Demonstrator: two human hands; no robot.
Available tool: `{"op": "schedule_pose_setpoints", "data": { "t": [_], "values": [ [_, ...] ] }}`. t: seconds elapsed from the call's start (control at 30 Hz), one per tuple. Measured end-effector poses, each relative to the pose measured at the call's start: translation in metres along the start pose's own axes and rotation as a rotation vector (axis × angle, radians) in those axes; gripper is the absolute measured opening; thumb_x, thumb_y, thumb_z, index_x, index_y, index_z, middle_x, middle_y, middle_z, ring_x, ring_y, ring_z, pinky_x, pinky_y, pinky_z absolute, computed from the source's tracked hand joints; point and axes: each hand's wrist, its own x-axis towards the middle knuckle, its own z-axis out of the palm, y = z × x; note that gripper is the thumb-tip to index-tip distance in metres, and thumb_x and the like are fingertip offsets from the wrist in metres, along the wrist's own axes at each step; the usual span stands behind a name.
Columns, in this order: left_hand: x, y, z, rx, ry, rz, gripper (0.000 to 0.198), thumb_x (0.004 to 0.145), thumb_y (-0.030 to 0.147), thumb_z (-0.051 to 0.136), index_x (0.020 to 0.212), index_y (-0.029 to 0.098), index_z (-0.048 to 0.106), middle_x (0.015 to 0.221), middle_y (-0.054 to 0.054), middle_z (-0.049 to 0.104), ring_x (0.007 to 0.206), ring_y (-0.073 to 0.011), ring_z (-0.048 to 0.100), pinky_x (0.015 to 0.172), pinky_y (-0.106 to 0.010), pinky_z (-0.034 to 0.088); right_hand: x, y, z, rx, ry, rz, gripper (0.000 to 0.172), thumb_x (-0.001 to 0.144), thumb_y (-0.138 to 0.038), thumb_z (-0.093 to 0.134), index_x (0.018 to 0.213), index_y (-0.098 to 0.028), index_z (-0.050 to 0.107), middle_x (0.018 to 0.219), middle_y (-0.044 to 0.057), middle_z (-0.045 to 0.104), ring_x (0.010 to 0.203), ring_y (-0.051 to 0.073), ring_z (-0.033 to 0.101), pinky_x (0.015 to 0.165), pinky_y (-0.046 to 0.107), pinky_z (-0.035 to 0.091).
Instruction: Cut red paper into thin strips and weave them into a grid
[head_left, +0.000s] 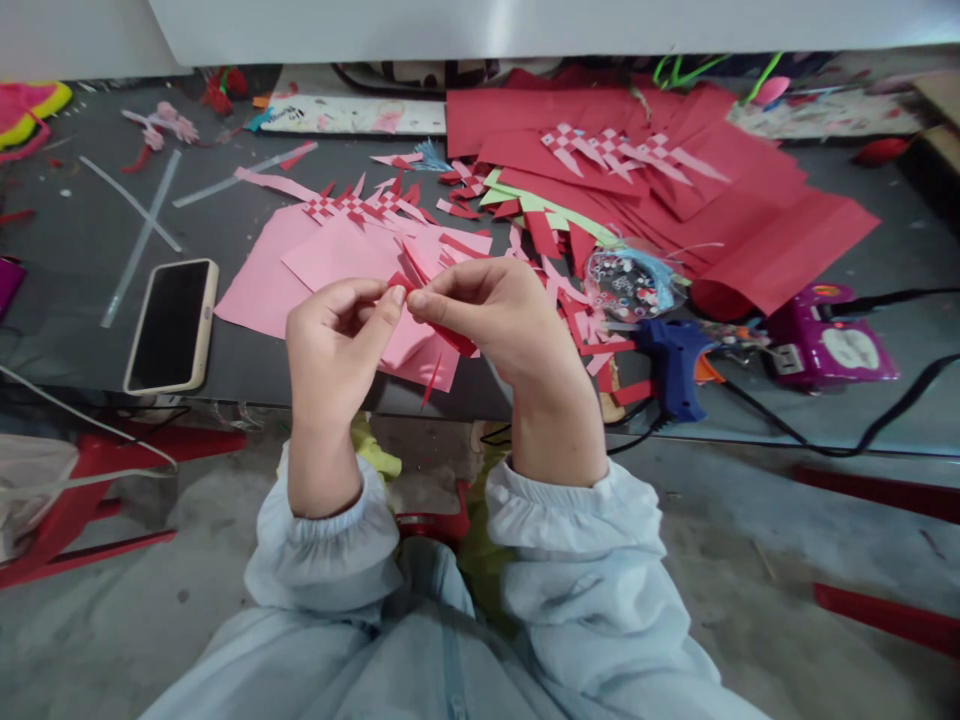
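Both hands meet over the near middle of the table, pinching red paper strips [457, 341] between thumbs and fingertips. My left hand [337, 345] is closed on one end of the red paper. My right hand [499, 315] is closed on it just beside, thumb tip almost touching the left thumb. Part of the paper is hidden behind the fingers. Beneath the hands lie pink paper sheets [259, 265]. Just beyond are woven pink and red paper fish [352, 205] and scattered cut scraps [540, 230].
A phone [171, 325] lies at left, near tape strips [142, 240]. Red sheets [795, 235] with more woven fish [600, 148] are stacked at back right. A blue glue gun [675, 365], a bag of beads [634, 280] and a purple box [829, 340] sit at right.
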Motion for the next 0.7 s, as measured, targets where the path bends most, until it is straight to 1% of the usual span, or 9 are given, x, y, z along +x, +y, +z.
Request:
{"op": "schedule_pose_setpoints", "data": {
  "t": [0.1,0.23,0.37,0.5,0.6,0.7],
  "values": [
    [0.0003,-0.0002,0.0006,-0.017,0.018,0.024,0.015,0.081,0.037,0.076,0.079,0.023,0.075,0.069,0.0,0.068,0.057,-0.011,0.057,0.052,-0.027,0.046,-0.0002,0.0007,-0.0002,-0.018,0.002,0.01,0.039,0.065,-0.051,0.083,0.064,-0.015,0.068,0.059,-0.002,0.058,0.053,0.007,0.04,0.049,0.025,0.031],
    [0.001,0.0007,0.0011,-0.008,0.015,0.007,0.019,0.079,0.041,0.077,0.077,0.022,0.075,0.064,0.001,0.065,0.055,-0.0107,0.055,0.052,-0.025,0.044,0.0001,0.0022,-0.0003,-0.037,0.0,0.004,0.037,0.067,-0.049,0.082,0.065,-0.015,0.068,0.06,-0.002,0.057,0.053,0.007,0.04,0.049,0.025,0.03],
    [0.0007,0.001,0.0009,-0.01,0.004,0.011,0.02,0.08,0.043,0.076,0.077,0.024,0.074,0.063,0.001,0.064,0.055,-0.0108,0.054,0.052,-0.027,0.044,0.0004,0.0034,0.0,-0.033,-0.001,-0.002,0.039,0.067,-0.051,0.082,0.064,-0.015,0.067,0.06,-0.002,0.057,0.053,0.007,0.04,0.049,0.025,0.031],
    [0.0,0.0001,-0.0006,0.028,0.01,-0.004,0.018,0.082,0.04,0.076,0.077,0.023,0.072,0.066,0.0,0.065,0.059,-0.0125,0.057,0.053,-0.031,0.042,0.0001,0.0033,-0.0006,-0.039,-0.013,0.003,0.04,0.066,-0.052,0.082,0.064,-0.015,0.068,0.059,-0.001,0.058,0.053,0.007,0.042,0.048,0.025,0.031],
    [0.0009,-0.0011,-0.0029,0.048,0.046,-0.018,0.018,0.083,0.038,0.076,0.075,0.024,0.069,0.063,0.001,0.063,0.059,-0.0136,0.057,0.053,-0.032,0.04,-0.0005,0.0018,-0.0032,-0.052,-0.055,0.021,0.035,0.066,-0.048,0.083,0.067,-0.014,0.071,0.06,0.0,0.061,0.055,0.008,0.045,0.05,0.025,0.035],
    [0.0035,-0.0015,-0.005,0.046,0.122,-0.008,0.019,0.083,0.034,0.075,0.071,0.023,0.066,0.057,0.004,0.057,0.053,-0.0113,0.052,0.05,-0.03,0.037,-0.0012,-0.0002,-0.0072,-0.059,-0.11,0.049,0.029,0.066,-0.042,0.083,0.068,-0.014,0.073,0.061,0.001,0.064,0.056,0.009,0.049,0.053,0.025,0.04]
  ]
}}
